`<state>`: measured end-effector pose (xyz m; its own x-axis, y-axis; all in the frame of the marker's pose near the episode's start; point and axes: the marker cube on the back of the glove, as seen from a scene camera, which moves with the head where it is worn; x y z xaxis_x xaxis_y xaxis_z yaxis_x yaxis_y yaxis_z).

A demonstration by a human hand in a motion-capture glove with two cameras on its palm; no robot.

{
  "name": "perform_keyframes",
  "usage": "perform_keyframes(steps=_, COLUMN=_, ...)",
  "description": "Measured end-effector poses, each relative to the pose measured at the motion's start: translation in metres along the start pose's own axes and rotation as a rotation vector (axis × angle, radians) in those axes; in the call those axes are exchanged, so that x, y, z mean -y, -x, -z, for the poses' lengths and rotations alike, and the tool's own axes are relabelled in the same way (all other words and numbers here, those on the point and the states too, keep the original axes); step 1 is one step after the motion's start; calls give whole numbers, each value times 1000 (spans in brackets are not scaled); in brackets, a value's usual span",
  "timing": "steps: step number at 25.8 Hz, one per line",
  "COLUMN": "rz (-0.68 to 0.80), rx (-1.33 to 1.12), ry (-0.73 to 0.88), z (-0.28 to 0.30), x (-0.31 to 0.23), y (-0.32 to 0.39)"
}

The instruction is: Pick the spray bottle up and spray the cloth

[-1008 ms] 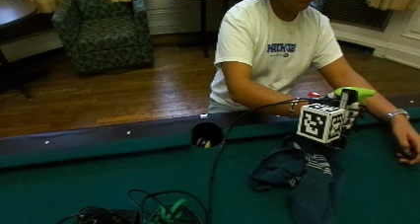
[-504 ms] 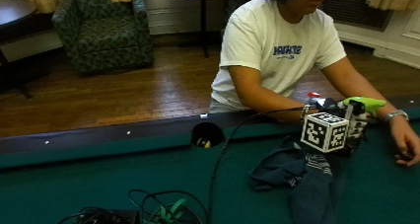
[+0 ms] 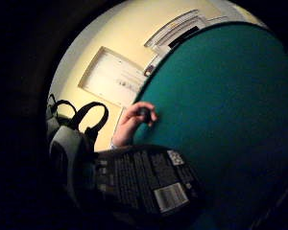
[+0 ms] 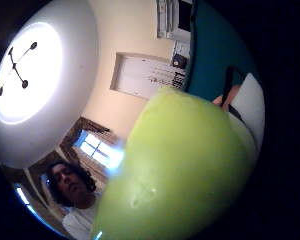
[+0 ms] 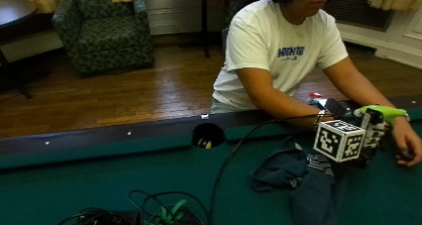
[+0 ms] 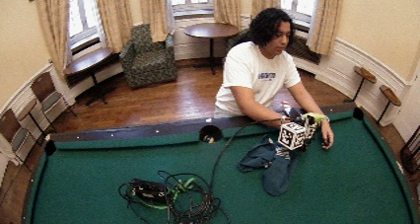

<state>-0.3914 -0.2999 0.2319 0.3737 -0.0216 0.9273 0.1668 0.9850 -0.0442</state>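
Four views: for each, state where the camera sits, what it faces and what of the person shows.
Outside view: across the table, facing the person, spray bottle and cloth.
Wide outside view: higher, farther back; whole table and person.
Little finger side palm view: on the palm, facing the bottle's label; bare hand on the felt.
Thumb side palm view: filled by the bottle's green top.
All four share the bottle.

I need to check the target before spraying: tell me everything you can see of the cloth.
The cloth is dark blue fabric with a light-striped patch near its middle. It lies crumpled on the green felt of the pool table: a bunched lump towards the rail pocket and a longer fold running towards the table's near edge. It looks soft and limp. The gloved right hand with the spray bottle is just above its striped part; contact cannot be told.
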Motion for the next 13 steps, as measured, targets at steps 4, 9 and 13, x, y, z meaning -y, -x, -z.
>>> perform_keyframes(steps=4, rz=3, rx=-6, ry=-4, z=-4, x=14, y=-4)
perform_keyframes(steps=9, rz=11, rx=-5, ry=16, z=-7, x=24, y=-8)
perform_keyframes(steps=13, rz=-1, rx=14, ry=72, z=-9, x=24, y=-8)
